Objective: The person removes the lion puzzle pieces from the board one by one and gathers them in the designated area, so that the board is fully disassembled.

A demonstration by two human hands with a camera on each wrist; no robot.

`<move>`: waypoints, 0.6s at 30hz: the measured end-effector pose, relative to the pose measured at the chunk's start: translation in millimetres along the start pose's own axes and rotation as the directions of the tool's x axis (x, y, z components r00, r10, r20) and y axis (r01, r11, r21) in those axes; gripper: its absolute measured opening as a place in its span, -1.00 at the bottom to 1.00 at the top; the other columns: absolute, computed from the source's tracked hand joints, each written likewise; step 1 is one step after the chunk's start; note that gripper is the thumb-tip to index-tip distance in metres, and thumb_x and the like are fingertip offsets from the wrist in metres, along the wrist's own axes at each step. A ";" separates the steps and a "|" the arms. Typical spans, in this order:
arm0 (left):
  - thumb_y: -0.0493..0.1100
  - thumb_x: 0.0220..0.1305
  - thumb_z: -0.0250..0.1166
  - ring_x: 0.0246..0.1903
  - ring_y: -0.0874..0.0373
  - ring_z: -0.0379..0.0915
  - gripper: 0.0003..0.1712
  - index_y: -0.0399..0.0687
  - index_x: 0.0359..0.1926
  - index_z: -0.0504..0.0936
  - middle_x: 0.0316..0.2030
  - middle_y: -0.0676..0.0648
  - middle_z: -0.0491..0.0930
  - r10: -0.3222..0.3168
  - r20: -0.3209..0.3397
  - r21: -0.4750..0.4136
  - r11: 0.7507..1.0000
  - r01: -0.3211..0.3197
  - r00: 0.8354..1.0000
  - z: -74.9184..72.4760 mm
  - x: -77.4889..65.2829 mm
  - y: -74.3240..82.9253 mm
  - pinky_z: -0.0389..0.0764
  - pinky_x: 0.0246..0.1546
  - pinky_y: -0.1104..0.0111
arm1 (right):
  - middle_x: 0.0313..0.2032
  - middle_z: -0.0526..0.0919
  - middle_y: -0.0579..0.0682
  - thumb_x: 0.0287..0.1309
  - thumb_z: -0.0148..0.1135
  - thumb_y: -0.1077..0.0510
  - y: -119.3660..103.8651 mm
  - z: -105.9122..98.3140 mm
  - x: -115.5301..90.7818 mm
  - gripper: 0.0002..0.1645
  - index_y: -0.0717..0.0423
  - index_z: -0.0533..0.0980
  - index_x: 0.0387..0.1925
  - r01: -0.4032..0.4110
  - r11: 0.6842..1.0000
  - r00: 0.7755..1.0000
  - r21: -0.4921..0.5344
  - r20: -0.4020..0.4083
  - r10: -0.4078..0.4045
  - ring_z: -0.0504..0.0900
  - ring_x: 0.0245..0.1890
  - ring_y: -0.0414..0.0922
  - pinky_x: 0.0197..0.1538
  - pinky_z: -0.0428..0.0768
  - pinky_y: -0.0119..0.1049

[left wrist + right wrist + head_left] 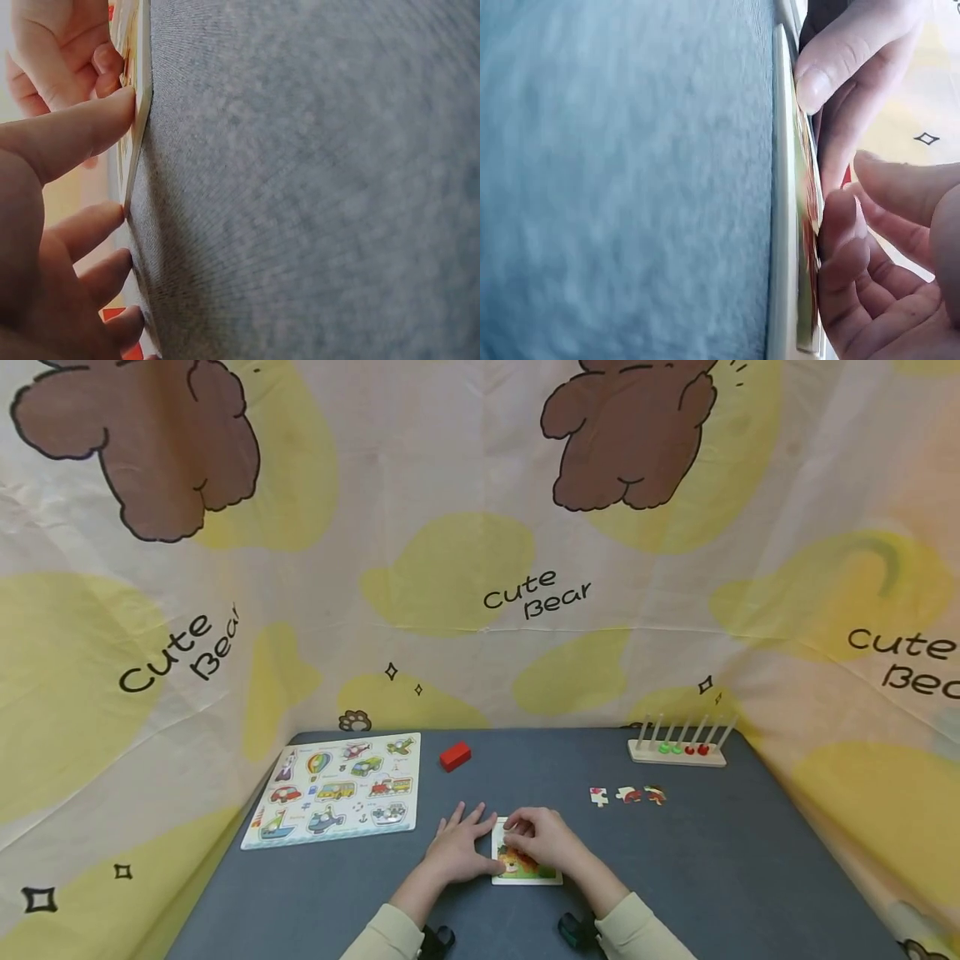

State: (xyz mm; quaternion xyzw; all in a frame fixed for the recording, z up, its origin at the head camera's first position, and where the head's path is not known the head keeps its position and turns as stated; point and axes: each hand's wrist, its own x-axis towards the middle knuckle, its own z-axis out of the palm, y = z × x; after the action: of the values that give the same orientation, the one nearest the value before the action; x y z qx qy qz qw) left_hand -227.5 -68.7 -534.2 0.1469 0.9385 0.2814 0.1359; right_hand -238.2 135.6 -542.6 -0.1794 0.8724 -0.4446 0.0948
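Observation:
A small jigsaw puzzle in a white-rimmed tray (536, 882) lies flat on the dark table before me, with an orange and green picture in it. My left hand (459, 850) is beside it with fingers spread, its thumb (112, 120) resting on the tray's near-left edge. Over the upper part of the picture is my right hand (551, 842). In the right wrist view its bent fingers (840, 281) touch the puzzle surface, while the thumb (900, 187) stands apart from them. No piece shows between them. The covered part of the picture is hidden.
Three loose jigsaw pieces (628, 794) lie to the right. Behind them stands a peg counting rack (675, 756) with green and red beads. A red block (455, 757) is at the back, beside a large vehicle picture board (352, 814) on the left. Printed cloth (450, 660) hangs behind.

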 end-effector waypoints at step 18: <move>0.20 0.00 0.53 0.57 -0.28 -0.16 -0.03 0.05 0.43 0.44 0.51 -0.14 0.23 0.015 -0.014 0.025 1.000 -0.015 1.000 0.1 -3.0 1.8 -0.07 0.47 -0.30 | -0.53 0.47 -0.18 0.16 0.45 0.17 -5.5 13.6 -1.1 -0.82 0.12 0.63 -0.22 0.046 0.990 0.998 -0.130 0.045 -0.040 0.40 -0.57 -0.29 -0.47 0.40 -0.43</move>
State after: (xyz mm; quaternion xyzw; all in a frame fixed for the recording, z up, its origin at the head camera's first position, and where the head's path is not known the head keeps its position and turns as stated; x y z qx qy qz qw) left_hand -224.3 -68.3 -532.7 0.1536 0.9417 0.2717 0.1255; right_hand -231.5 123.0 -546.2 -0.2133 0.8935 -0.3844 0.0915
